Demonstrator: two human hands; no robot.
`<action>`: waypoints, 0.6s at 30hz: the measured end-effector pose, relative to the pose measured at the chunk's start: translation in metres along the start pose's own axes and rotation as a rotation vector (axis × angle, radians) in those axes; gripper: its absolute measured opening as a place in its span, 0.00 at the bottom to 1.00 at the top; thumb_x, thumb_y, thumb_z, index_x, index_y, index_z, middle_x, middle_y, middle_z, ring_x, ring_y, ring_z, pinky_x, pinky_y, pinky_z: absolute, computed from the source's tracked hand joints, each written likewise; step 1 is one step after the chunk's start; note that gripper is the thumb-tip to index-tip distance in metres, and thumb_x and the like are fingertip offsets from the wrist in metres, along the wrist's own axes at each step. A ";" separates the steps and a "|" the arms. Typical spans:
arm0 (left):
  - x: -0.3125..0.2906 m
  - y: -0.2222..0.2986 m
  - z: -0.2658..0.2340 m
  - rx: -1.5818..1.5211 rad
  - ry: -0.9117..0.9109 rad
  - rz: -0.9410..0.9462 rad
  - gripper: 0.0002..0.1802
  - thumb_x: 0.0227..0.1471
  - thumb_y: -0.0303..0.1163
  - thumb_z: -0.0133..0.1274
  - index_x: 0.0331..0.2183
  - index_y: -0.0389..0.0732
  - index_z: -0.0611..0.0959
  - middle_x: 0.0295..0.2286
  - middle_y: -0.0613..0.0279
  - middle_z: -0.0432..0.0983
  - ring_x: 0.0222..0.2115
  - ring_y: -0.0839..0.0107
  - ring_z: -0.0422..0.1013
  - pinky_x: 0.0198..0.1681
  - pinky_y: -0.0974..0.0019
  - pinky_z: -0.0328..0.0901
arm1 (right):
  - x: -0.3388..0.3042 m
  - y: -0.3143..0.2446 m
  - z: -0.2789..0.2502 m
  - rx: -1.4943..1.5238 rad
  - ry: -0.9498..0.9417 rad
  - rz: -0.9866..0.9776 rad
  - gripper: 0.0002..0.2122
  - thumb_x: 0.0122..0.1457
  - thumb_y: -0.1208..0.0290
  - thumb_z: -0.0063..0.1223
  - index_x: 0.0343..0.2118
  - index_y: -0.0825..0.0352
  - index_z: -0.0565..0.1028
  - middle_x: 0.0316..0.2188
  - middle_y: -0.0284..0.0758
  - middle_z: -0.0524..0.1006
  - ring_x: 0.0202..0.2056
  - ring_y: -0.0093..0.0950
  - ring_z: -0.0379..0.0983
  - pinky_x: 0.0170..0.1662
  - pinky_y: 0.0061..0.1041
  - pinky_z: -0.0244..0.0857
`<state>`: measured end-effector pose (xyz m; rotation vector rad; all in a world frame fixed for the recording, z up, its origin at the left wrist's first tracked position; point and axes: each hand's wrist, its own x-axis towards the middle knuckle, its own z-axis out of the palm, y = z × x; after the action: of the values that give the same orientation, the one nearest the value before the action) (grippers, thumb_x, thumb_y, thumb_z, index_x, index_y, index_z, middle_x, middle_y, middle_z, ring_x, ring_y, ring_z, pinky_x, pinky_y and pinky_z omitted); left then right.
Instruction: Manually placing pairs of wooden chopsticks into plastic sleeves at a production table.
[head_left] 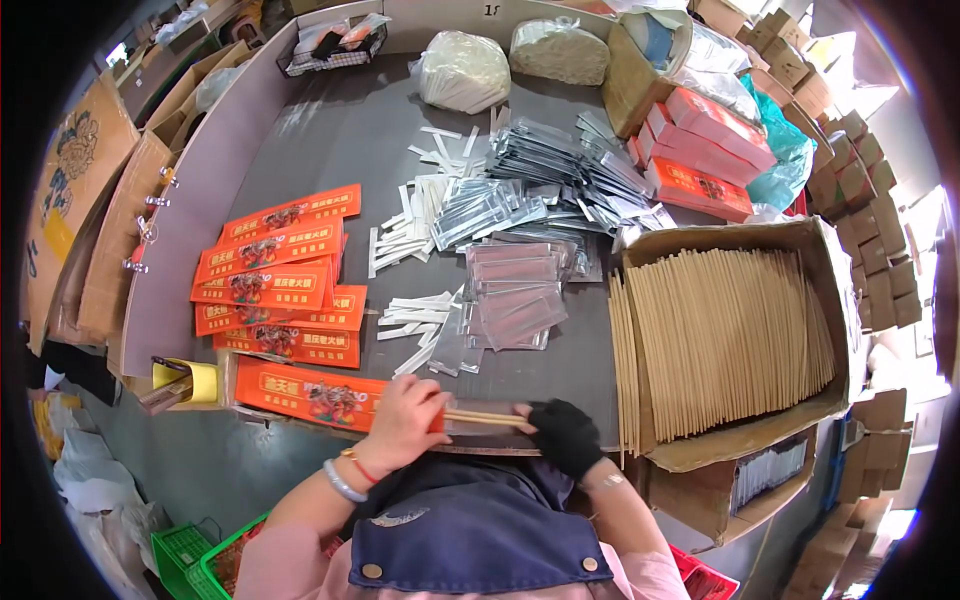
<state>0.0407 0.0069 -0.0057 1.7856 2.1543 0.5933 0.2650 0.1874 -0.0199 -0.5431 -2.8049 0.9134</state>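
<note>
Both hands work at the worktop's near edge: left hand (403, 425) pinches an orange sleeve (318, 393) steady, gloved right hand (563, 433) grips chopsticks (484, 417), aligned toward its mouth.

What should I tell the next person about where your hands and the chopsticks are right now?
Left hand holds an orange paper sleeve at its open end. Right hand, in a black glove, pushes a pair of chopsticks toward it. Done: filled-looking sleeves stacked on the table's left. Left: a full box of chopsticks on the right, clear packets and white wrapped picks in the middle.
</note>
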 end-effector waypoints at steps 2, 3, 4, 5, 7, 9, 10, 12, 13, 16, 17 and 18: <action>0.007 0.006 0.001 -0.043 -0.011 0.025 0.41 0.24 0.39 0.73 0.46 0.41 0.79 0.43 0.58 0.71 0.47 0.56 0.64 0.52 0.53 0.60 | 0.015 0.003 0.018 0.082 0.117 -0.132 0.13 0.51 0.69 0.61 0.41 0.61 0.78 0.30 0.41 0.76 0.34 0.40 0.73 0.36 0.38 0.68; 0.007 0.008 -0.003 0.012 -0.018 0.030 0.42 0.24 0.38 0.72 0.47 0.40 0.78 0.43 0.59 0.70 0.47 0.56 0.64 0.52 0.53 0.60 | 0.006 0.020 0.025 -0.020 0.166 -0.048 0.13 0.51 0.69 0.62 0.40 0.62 0.78 0.30 0.41 0.76 0.34 0.40 0.74 0.37 0.38 0.69; 0.007 0.005 -0.004 0.074 -0.021 0.019 0.43 0.25 0.38 0.72 0.48 0.39 0.77 0.44 0.59 0.70 0.47 0.56 0.64 0.52 0.54 0.60 | -0.004 0.039 0.030 -0.114 0.208 0.021 0.13 0.50 0.70 0.62 0.39 0.63 0.78 0.30 0.40 0.76 0.34 0.39 0.74 0.37 0.38 0.69; 0.004 0.002 -0.002 0.055 -0.046 0.021 0.44 0.26 0.38 0.72 0.49 0.38 0.75 0.45 0.59 0.70 0.47 0.57 0.65 0.51 0.54 0.60 | -0.013 0.041 0.025 -0.024 0.178 0.250 0.11 0.50 0.73 0.62 0.37 0.65 0.77 0.31 0.39 0.76 0.35 0.39 0.74 0.39 0.36 0.69; 0.015 0.009 0.004 0.042 -0.043 0.029 0.41 0.28 0.37 0.71 0.49 0.38 0.75 0.45 0.58 0.70 0.47 0.57 0.65 0.51 0.54 0.60 | -0.003 0.029 0.058 0.197 0.235 0.285 0.11 0.50 0.74 0.62 0.38 0.65 0.76 0.32 0.40 0.76 0.36 0.39 0.74 0.39 0.35 0.68; 0.021 0.011 0.010 0.027 -0.051 0.040 0.39 0.31 0.36 0.69 0.49 0.38 0.76 0.45 0.58 0.70 0.46 0.57 0.65 0.51 0.53 0.60 | 0.024 -0.021 0.076 0.559 0.263 0.196 0.12 0.51 0.74 0.61 0.40 0.65 0.75 0.33 0.39 0.76 0.34 0.34 0.74 0.38 0.32 0.68; 0.023 0.006 0.013 0.020 -0.013 0.055 0.35 0.34 0.35 0.66 0.49 0.41 0.76 0.44 0.57 0.70 0.46 0.56 0.66 0.49 0.54 0.61 | 0.042 -0.053 0.064 0.694 0.229 0.063 0.12 0.53 0.73 0.61 0.41 0.65 0.74 0.33 0.39 0.76 0.32 0.30 0.74 0.36 0.30 0.69; 0.025 -0.002 0.008 0.021 0.029 0.077 0.31 0.38 0.34 0.63 0.48 0.44 0.77 0.43 0.57 0.70 0.45 0.56 0.66 0.48 0.54 0.61 | 0.044 -0.060 0.048 0.863 0.165 0.151 0.22 0.49 0.65 0.66 0.46 0.63 0.71 0.36 0.40 0.75 0.35 0.33 0.73 0.41 0.32 0.66; 0.027 -0.003 0.007 0.104 -0.045 0.155 0.26 0.40 0.34 0.60 0.46 0.47 0.79 0.42 0.56 0.70 0.44 0.56 0.66 0.46 0.55 0.62 | 0.047 -0.056 0.025 0.349 0.192 0.036 0.25 0.46 0.60 0.67 0.46 0.63 0.71 0.37 0.39 0.75 0.37 0.34 0.73 0.43 0.34 0.64; 0.037 0.003 -0.019 0.185 -0.232 0.277 0.12 0.43 0.33 0.54 0.35 0.51 0.82 0.38 0.56 0.70 0.41 0.56 0.67 0.40 0.56 0.63 | 0.035 -0.030 0.013 -0.213 0.096 -0.064 0.32 0.40 0.48 0.67 0.46 0.61 0.71 0.41 0.37 0.73 0.46 0.36 0.68 0.49 0.42 0.56; 0.045 0.003 -0.043 0.179 -0.279 0.289 0.10 0.41 0.31 0.55 0.32 0.49 0.82 0.37 0.56 0.70 0.40 0.56 0.67 0.40 0.55 0.63 | 0.032 -0.021 0.007 -0.177 0.072 -0.029 0.31 0.40 0.50 0.67 0.45 0.62 0.71 0.40 0.37 0.73 0.45 0.37 0.69 0.48 0.42 0.57; 0.052 -0.003 -0.061 0.170 -0.328 0.298 0.08 0.40 0.30 0.55 0.29 0.46 0.81 0.36 0.56 0.70 0.39 0.56 0.66 0.39 0.54 0.63 | 0.028 -0.016 0.001 -0.140 0.044 0.007 0.30 0.40 0.52 0.68 0.45 0.62 0.71 0.39 0.37 0.73 0.43 0.37 0.69 0.47 0.41 0.57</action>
<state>-0.0002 0.0490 0.0488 2.1424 1.7797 0.1625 0.2342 0.1853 -0.0103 -0.5843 -2.8435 0.7014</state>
